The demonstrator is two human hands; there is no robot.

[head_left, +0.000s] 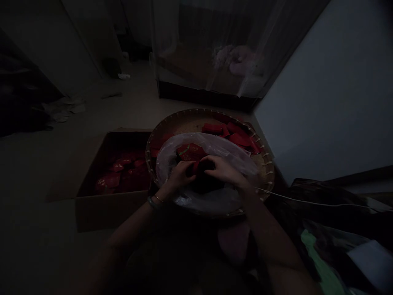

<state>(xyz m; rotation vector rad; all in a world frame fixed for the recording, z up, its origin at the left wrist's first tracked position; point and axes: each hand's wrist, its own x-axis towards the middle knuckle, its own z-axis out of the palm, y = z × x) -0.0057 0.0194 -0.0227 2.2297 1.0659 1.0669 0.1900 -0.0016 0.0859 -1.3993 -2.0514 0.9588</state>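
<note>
- Flat red packet [189, 152] inside bag: gold marks, pale green stripe.
- Thin translucent plastic bag [211, 142]: milky, pinkish-white.
- Round woven tray [181, 123]: tan, regular pale rim bindings.
- Rectangular cardboard box [104, 209]: dull brown.

The view is very dim, its left and lower parts sinking into near-black shadow. The smooth pale blue-grey wall [331, 94] is brightest, and faint glare streaks the crumpled translucent plastic bag [219, 146].
</note>
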